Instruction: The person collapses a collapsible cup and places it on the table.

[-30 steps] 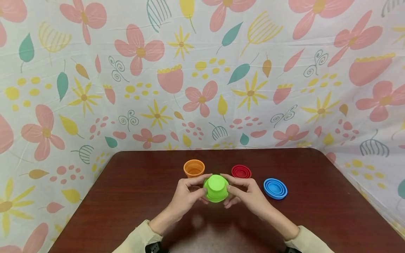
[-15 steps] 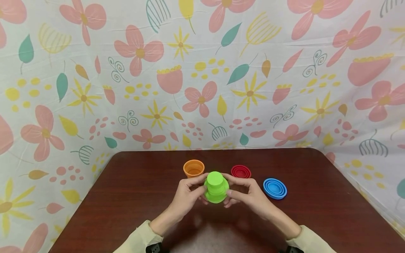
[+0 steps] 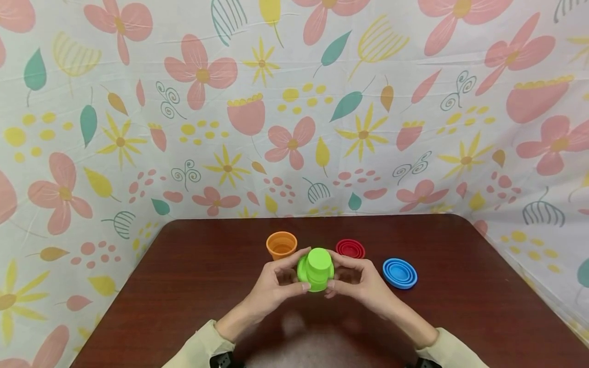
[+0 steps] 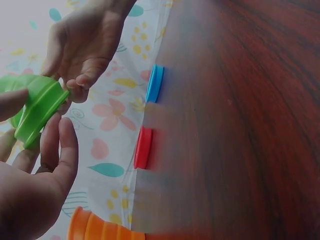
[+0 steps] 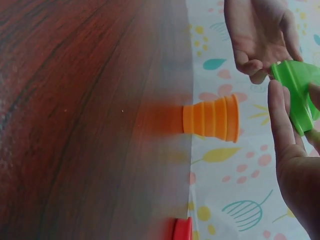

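Between my two hands is a green collapsible cup [image 3: 316, 271], lifted above the table, its narrow base tilted up toward the head camera. It is partly extended, with stepped rings showing. From the left, my left hand [image 3: 274, 282] holds the rim between thumb and fingers. My right hand [image 3: 361, 280] grips the opposite side the same way. In the left wrist view, the fingers lie along the green cup's wide rim [image 4: 42, 112]. Behind the left hand stands an orange collapsible cup [image 5: 210, 119], extended and upright.
A red collapsible cup [image 3: 350, 249], folded flat, lies on the dark wooden table [image 3: 207, 271] behind the right hand. To its right lies a folded blue cup [image 3: 400, 274]. A flower-patterned cloth [image 3: 294, 102] hangs behind the table.
The green cup has tilted, and its base stands out more clearly from the rim. The left thumb has slid down to the lower rim. Orange, red and blue cups stay in place.
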`<action>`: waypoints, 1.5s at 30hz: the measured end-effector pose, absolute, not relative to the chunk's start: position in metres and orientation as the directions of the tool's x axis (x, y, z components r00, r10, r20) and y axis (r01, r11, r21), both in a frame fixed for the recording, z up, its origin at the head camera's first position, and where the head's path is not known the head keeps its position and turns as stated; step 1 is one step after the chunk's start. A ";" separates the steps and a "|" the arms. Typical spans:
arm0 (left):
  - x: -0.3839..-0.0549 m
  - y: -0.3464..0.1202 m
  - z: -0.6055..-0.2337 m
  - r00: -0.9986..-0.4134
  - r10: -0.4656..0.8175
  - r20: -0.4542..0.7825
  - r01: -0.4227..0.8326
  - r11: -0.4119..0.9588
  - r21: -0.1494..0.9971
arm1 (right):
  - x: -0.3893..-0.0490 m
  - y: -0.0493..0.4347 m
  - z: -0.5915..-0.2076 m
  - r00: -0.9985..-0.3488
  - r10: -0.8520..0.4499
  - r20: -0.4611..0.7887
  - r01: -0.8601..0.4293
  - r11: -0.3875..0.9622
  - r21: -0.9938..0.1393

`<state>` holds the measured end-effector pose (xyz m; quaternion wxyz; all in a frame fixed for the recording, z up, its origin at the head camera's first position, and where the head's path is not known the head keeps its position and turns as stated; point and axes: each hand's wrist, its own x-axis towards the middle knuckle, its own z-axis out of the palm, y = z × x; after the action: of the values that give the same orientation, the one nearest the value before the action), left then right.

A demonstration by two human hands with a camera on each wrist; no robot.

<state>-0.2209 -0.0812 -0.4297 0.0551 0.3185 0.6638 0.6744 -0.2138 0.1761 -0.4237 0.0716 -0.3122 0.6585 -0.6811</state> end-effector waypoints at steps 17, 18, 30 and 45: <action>-0.220 -0.077 -0.430 -0.769 0.525 0.363 0.277 -0.238 0.931 | -0.212 0.169 -0.422 -0.818 -0.451 0.358 -0.362 -0.080 -0.929; -0.220 -0.077 -0.430 -0.773 0.520 0.363 0.276 -0.239 0.931 | -0.212 0.168 -0.423 -0.821 -0.444 0.359 -0.365 -0.075 -0.928; -0.219 -0.071 -0.431 -0.825 0.439 0.354 0.295 -0.199 0.935 | -0.207 0.161 -0.419 -0.873 -0.360 0.329 -0.340 -0.034 -0.940; -0.215 -0.059 -0.430 -0.899 0.308 0.311 0.288 -0.117 0.950 | -0.201 0.157 -0.417 -0.930 -0.281 0.236 -0.252 0.019 -0.968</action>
<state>-0.2148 -0.0587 -0.4295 0.0068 0.2244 0.6646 0.7127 -0.2013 0.1571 -0.4173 0.0110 -0.1867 0.7136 -0.6751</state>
